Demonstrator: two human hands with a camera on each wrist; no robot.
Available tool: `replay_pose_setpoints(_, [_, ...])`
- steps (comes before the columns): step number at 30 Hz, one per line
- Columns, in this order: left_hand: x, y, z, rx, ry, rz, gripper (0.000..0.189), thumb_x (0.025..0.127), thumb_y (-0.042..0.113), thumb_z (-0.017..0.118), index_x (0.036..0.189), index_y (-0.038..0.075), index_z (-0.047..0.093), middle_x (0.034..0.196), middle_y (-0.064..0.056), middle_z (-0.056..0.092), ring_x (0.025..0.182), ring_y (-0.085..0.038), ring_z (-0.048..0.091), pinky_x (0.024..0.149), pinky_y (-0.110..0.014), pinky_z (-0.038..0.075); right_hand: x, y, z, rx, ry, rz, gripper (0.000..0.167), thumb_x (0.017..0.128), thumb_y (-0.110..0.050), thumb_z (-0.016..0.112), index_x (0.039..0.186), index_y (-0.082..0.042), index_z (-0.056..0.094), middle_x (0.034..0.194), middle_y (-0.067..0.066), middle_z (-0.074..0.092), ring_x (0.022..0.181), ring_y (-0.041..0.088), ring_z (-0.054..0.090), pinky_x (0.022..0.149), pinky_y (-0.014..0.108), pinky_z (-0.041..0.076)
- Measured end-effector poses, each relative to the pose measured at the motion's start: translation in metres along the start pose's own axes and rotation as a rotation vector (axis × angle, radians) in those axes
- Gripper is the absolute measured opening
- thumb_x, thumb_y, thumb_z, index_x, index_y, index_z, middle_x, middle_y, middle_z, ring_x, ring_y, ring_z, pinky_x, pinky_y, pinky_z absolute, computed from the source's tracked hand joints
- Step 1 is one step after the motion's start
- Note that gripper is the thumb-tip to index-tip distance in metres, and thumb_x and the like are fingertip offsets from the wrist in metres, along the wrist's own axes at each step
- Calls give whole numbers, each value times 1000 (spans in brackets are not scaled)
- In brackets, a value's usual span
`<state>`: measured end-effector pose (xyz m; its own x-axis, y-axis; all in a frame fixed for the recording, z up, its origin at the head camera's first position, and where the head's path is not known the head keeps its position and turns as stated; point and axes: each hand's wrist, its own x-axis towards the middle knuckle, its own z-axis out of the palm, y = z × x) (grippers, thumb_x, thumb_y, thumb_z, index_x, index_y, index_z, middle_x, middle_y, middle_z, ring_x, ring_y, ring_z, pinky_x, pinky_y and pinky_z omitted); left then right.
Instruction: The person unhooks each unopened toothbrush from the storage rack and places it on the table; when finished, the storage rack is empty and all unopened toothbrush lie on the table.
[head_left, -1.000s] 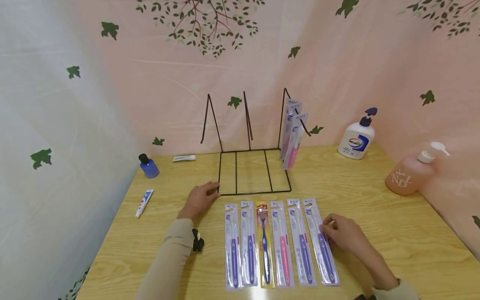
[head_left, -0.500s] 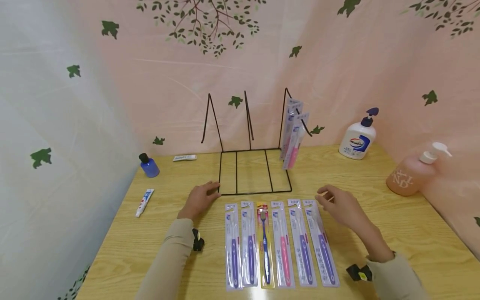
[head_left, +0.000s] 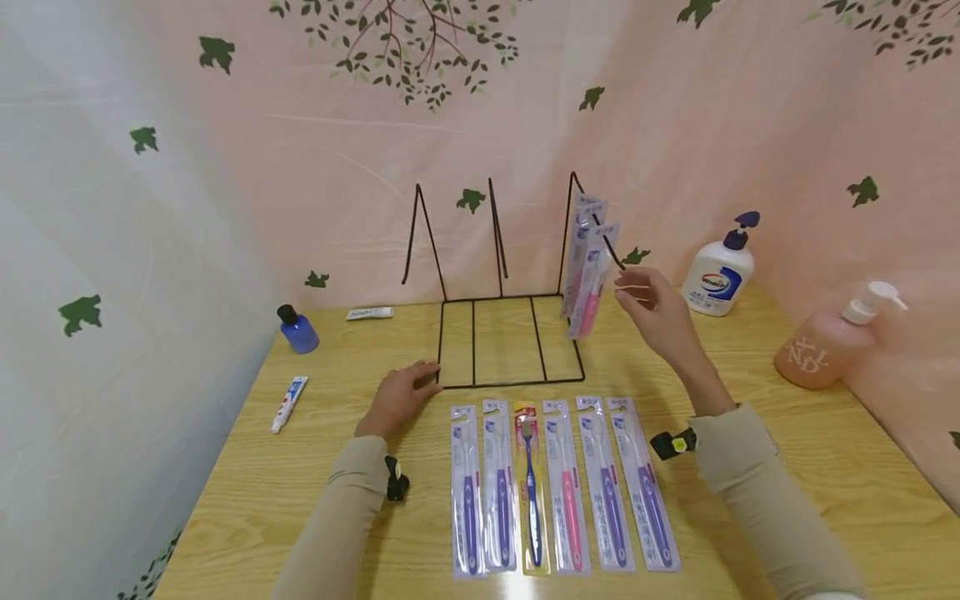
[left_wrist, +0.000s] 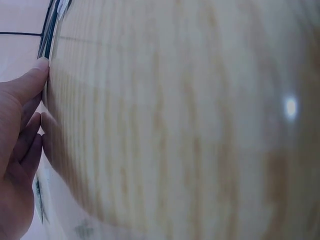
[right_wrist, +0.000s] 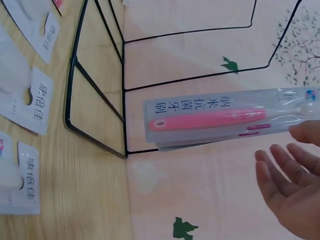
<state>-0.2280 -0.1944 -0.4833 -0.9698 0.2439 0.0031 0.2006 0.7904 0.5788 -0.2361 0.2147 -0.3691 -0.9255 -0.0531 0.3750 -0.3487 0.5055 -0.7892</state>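
My left hand (head_left: pixel 401 398) rests on the table at the left front corner of a black wire display rack (head_left: pixel 512 385). In the left wrist view its thumb tip (left_wrist: pixel 40 65) touches the dark wire. My right hand (head_left: pixel 658 315) is raised by the tip of the rack's right hook, holding nothing, its fingers loosely bent and apart. On that hook hang several packaged toothbrushes, the front one a pink toothbrush (right_wrist: pixel 215 119) just beside the right fingers. In front of the rack lies a row of packaged toothbrushes: purple ones (head_left: pixel 611 508), a pink one (head_left: pixel 570 517) and a dark blue one (head_left: pixel 532 500) on yellow card.
Bare left hook (head_left: pixel 412 233) and middle hook (head_left: pixel 497 233) stand on the rack. A blue bottle (head_left: pixel 300 333), a toothpaste tube (head_left: pixel 288 406) and a small white tube (head_left: pixel 370 313) are at left. Two pump bottles, white (head_left: pixel 716 279) and pinkish-orange (head_left: pixel 821 346), stand at right.
My right hand has left the rightmost purple toothbrush package and moved up and back, empty, to the right hook's tip. My left hand stays at the rack corner.
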Motion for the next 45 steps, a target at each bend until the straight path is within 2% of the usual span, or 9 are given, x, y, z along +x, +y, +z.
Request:
replay_pose_setpoints(4, [0, 2, -1, 1, 5, 4, 46, 94, 30, 61, 137, 16, 54, 147, -13, 43, 136, -34, 41, 112, -52, 34, 17, 3, 10, 91, 41, -22, 37, 97, -24, 57, 127, -3, 53, 122, 13, 59, 106, 9, 60, 89, 14, 47])
replay_pose_setpoints(7, [1, 2, -1, 0, 2, 6, 46, 94, 30, 61, 137, 15, 54, 147, -13, 44, 136, -33, 41, 112, -51, 35, 22, 2, 16, 144, 65, -25, 34, 96, -20, 59, 123, -1, 55, 115, 14, 61, 98, -1, 58, 84, 11, 48])
replay_pose_setpoints(13, [1, 1, 0, -3, 4, -1, 46, 94, 30, 62, 137, 16, 54, 146, -11, 45, 136, -31, 41, 111, -50, 36, 19, -2, 21, 236, 82, -60, 26, 96, -12, 57, 116, 4, 55, 105, 12, 62, 88, 2, 61, 77, 14, 53])
replay_pose_setpoints(17, [1, 0, 0, -14, 2, -2, 46, 94, 30, 61, 137, 17, 54, 147, -12, 44, 136, -32, 41, 112, -51, 35, 4, -15, 16, 305, 78, -95, 24, 96, -3, 54, 117, 8, 53, 103, 7, 60, 85, 6, 63, 73, 20, 57])
replay_pose_setpoints(21, [1, 0, 0, -4, 4, 6, 46, 94, 32, 61, 137, 17, 54, 147, -12, 44, 136, -33, 41, 112, -51, 34, -15, -33, 8, 265, 72, -106, 25, 96, -1, 52, 119, 9, 51, 102, 3, 59, 83, 9, 62, 71, 19, 56])
replay_pose_setpoints(25, [1, -1, 0, -2, 2, 9, 46, 94, 33, 60, 137, 17, 54, 147, -12, 44, 136, -32, 41, 112, -50, 35, -30, -42, 3, 207, 68, -97, 26, 97, -2, 52, 121, 9, 52, 102, 6, 59, 82, 10, 61, 71, 18, 56])
replay_pose_setpoints(34, [-2, 4, -2, -12, 4, 3, 45, 94, 29, 61, 136, 15, 55, 146, -13, 45, 135, -33, 42, 111, -51, 35, -46, -25, -3, 154, 55, -94, 28, 97, -10, 56, 124, -2, 56, 107, 1, 61, 86, 5, 61, 71, 16, 55])
replay_pose_setpoints(38, [-1, 3, -2, -1, 1, 4, 46, 94, 30, 61, 137, 15, 54, 147, -14, 44, 135, -34, 42, 111, -52, 36, -55, -30, -7, 136, 55, -95, 29, 97, -11, 56, 124, -4, 57, 107, 2, 62, 88, 6, 61, 73, 15, 54])
replay_pose_setpoints(45, [0, 2, -1, 0, -14, -13, 47, 94, 32, 61, 138, 17, 53, 148, -13, 42, 136, -34, 40, 112, -52, 34, -72, -34, -15, 125, 73, -84, 28, 97, -11, 55, 124, -3, 57, 105, -9, 61, 87, 5, 61, 75, 14, 54])
